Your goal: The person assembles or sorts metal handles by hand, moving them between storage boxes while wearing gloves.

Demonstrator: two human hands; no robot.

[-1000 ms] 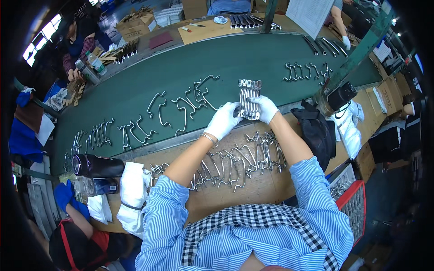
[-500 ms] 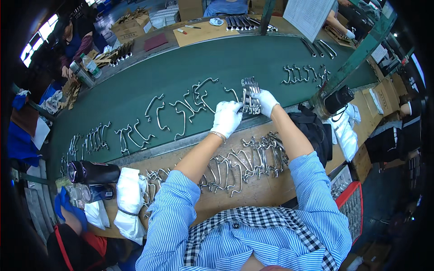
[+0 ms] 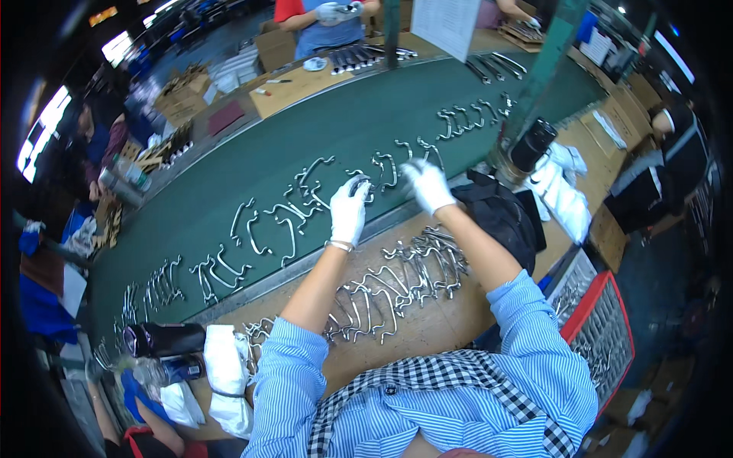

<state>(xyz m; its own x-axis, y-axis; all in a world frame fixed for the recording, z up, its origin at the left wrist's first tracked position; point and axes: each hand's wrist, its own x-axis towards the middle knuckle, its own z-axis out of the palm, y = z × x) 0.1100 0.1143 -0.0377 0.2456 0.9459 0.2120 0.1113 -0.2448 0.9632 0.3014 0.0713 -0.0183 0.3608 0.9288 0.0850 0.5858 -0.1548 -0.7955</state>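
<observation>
A small bunch of curved wrenches [image 3: 368, 196] sits in the left hand [image 3: 348, 217], fingers curled round it above the near edge of the green belt [image 3: 202, 187]. The right hand [image 3: 430, 187], partly spread and blurred, is just beside; whether it grips anything cannot be told. More wrenches lie along the belt, others along the wooden tabletop's [image 3: 427, 324] far edge. The step looks like spacing wrenches out; the next move would call for parting one cleanly from the bunch.

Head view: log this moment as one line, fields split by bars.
left hand: gripping metal pieces | right hand: over green belt, blurred, grip unclear | wooden bench: curved metal parts lying near forearms
</observation>
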